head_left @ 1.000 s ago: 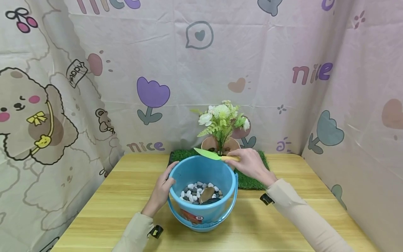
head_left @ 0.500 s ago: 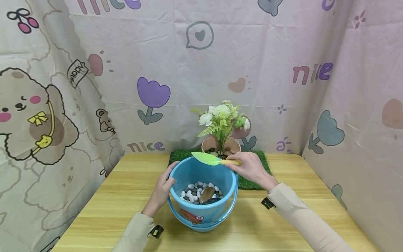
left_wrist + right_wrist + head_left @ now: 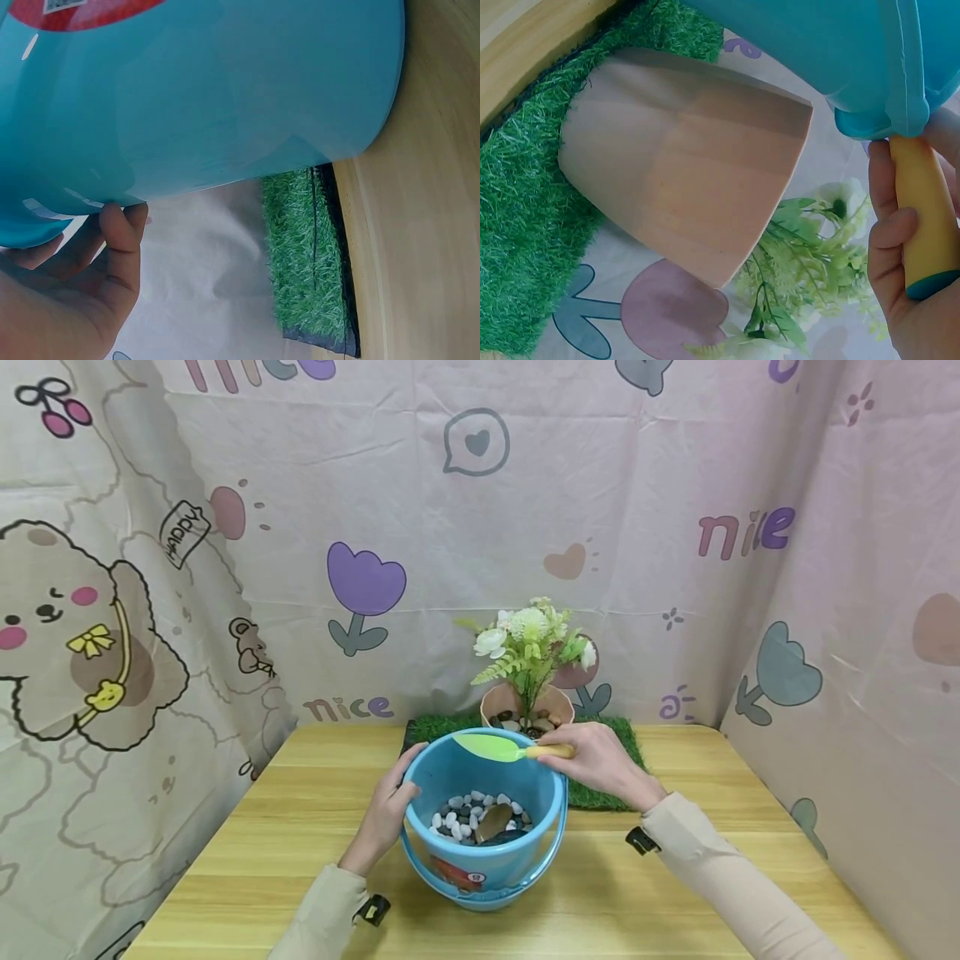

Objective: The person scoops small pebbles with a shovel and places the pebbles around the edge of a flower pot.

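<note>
A light blue bucket [image 3: 510, 862] stands on the table, with white and grey pebbles [image 3: 454, 821] inside. Among them lies a larger brown, rounded piece [image 3: 493, 822]. My left hand [image 3: 384, 814] grips the bucket's rim at its left side, thumb over the edge; the left wrist view shows curled fingers [image 3: 120, 240] against the outer wall. In my right hand [image 3: 600, 760] is a small garden trowel with a light green blade [image 3: 489, 747]. I hold it by the yellow handle [image 3: 924, 210], and the blade overlaps the bucket's far rim in the head view.
Behind the bucket, a peach-coloured pot [image 3: 697, 172] holding stones and white flowers [image 3: 528, 631] stands on a green artificial-grass mat [image 3: 600, 798]. The wooden table [image 3: 300, 827] extends to both sides. A printed cloth [image 3: 480, 527] hangs at the back.
The trowel has come down a little from in front of the pot to the bucket's far rim, and its blade has turned. My left hand and the bucket stay in place.
</note>
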The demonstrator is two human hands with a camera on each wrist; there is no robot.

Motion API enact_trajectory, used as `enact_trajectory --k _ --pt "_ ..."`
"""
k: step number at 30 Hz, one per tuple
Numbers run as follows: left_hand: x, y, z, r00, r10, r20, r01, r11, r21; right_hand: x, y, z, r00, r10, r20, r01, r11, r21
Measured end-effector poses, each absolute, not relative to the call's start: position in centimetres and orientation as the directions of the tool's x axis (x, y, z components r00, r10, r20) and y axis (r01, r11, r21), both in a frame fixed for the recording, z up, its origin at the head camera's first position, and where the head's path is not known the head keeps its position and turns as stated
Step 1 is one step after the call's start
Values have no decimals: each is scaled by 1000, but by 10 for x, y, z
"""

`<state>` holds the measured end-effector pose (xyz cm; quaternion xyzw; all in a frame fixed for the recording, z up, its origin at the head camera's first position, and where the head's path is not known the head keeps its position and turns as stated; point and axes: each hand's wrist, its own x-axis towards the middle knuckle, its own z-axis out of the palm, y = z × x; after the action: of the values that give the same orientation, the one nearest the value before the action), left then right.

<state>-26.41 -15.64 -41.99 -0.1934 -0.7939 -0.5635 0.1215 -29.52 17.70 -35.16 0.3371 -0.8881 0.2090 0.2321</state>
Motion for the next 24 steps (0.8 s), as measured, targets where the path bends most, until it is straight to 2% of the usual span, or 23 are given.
enact_trajectory --k 6,13,18,21,24 --pt "-263 -156 -419 -895 171 411 445 290 848 -294 177 -352 -658 -505 558 -697 690 -197" --pt "-263 -156 -419 -897 163 411 442 297 846 -290 175 -348 -574 -599 558 -767 631 -111" --pt "-264 -156 -420 -892 162 421 451 306 838 -287 172 -342 -538 -675 505 -815 569 -109" --pt "-264 -156 -420 -892 160 423 452 306 838 -285 168 -337 -538 -715 445 -827 551 -115" --pt "-264 -155 -420 -894 161 419 449 308 839 -284 165 -333 -571 -726 384 -813 566 -139"
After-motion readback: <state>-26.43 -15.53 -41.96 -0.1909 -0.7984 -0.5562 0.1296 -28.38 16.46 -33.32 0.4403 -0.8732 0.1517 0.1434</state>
